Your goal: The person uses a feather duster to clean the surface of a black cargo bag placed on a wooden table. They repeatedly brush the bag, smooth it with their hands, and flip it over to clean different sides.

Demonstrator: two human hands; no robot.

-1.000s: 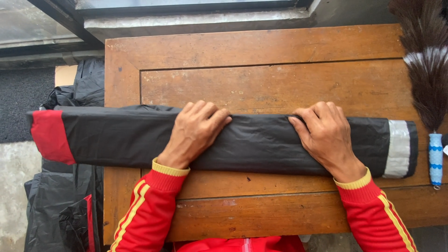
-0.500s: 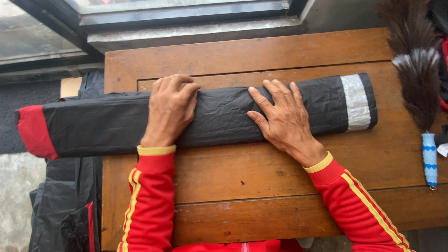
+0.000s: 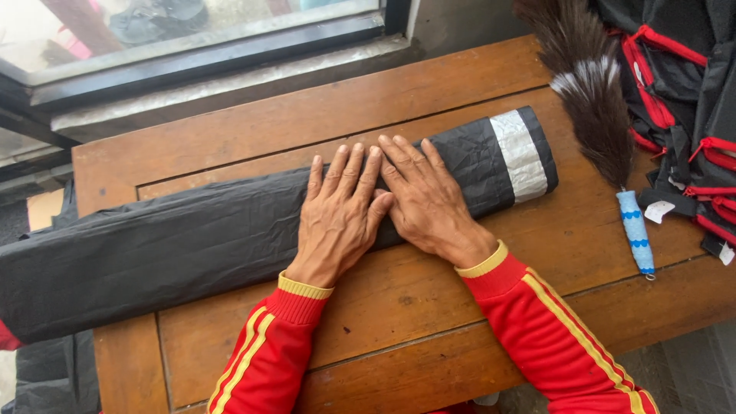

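a: so both palms lay flat, side by side, on the black folded cloth [image 3: 192, 245], which stretched across the wooden table [image 3: 383, 345] from its left edge toward the right one?

b: yes. the left hand [image 3: 337, 215] and the right hand [image 3: 425, 203] were touching at the thumbs, fingers spread and released, gripping nothing, just pressing down.

a: how would you judge the pressing done well?

b: i'd say keep the fingers flat and the weight even, so the fold stays straight and the thin cloth doesn't bunch up; the end with the silver stripe [image 3: 520, 153] should stay square to the long edge.

a: what differed from half a second before?

b: the hands had been well apart then, the left one curled over the roll's top edge. by this moment they had come together near the middle. the view had also swung: the cloth's red end had nearly left the picture at the left edge, and the feather duster [image 3: 594, 100] near the table's right edge showed more fully, with black and red bags [image 3: 682, 92] beyond it.
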